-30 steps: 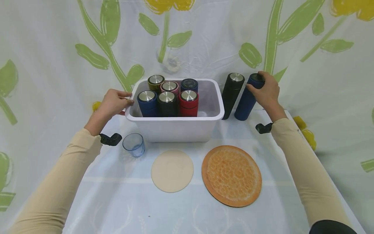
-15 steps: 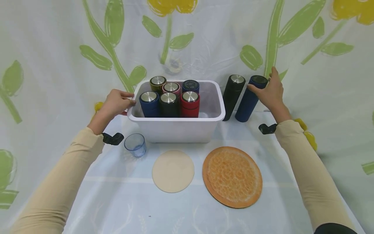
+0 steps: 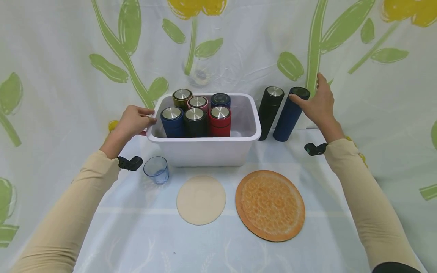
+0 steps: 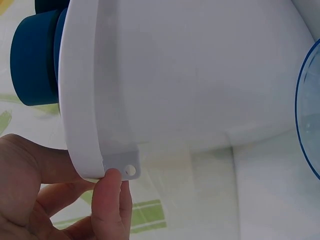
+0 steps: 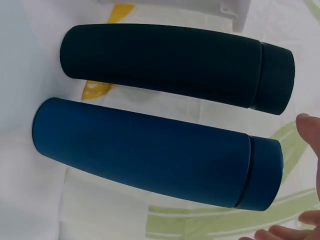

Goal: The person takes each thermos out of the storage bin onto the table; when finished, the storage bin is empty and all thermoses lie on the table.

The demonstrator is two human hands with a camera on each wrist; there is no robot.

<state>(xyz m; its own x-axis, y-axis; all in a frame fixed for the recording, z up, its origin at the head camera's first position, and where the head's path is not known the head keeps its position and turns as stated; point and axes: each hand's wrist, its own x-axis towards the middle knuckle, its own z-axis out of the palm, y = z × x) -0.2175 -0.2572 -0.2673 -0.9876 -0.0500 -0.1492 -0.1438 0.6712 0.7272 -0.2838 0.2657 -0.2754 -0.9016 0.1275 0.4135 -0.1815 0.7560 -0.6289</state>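
My left hand [image 3: 134, 120] grips the left end of the white plastic tub [image 3: 205, 151]; in the left wrist view its fingers [image 4: 107, 200] close round the rim beside a small holed tab. Several thermos flasks stand inside, among them a red thermos [image 3: 220, 125] and a blue one [image 3: 173, 125] with silver-topped lids. Right of the tub a black thermos [image 3: 271, 110] and a tall blue thermos [image 5: 145, 150] stand upright side by side. My right hand [image 3: 319, 102] is spread just behind the tall blue thermos, thumb by its lid, fingers apart from it.
A clear bluish glass [image 3: 157, 170] stands in front of the tub's left corner. Nearer lie a pale round mat [image 3: 201, 200] and a larger orange-brown round mat [image 3: 270, 205]. A flower-print curtain [image 3: 246, 45] hangs close behind the tub and thermoses.
My right hand has let go of the tall blue thermos's lid, opened its fingers and drawn back slightly to the right. The thermos stays upright; my left hand keeps its hold on the tub.
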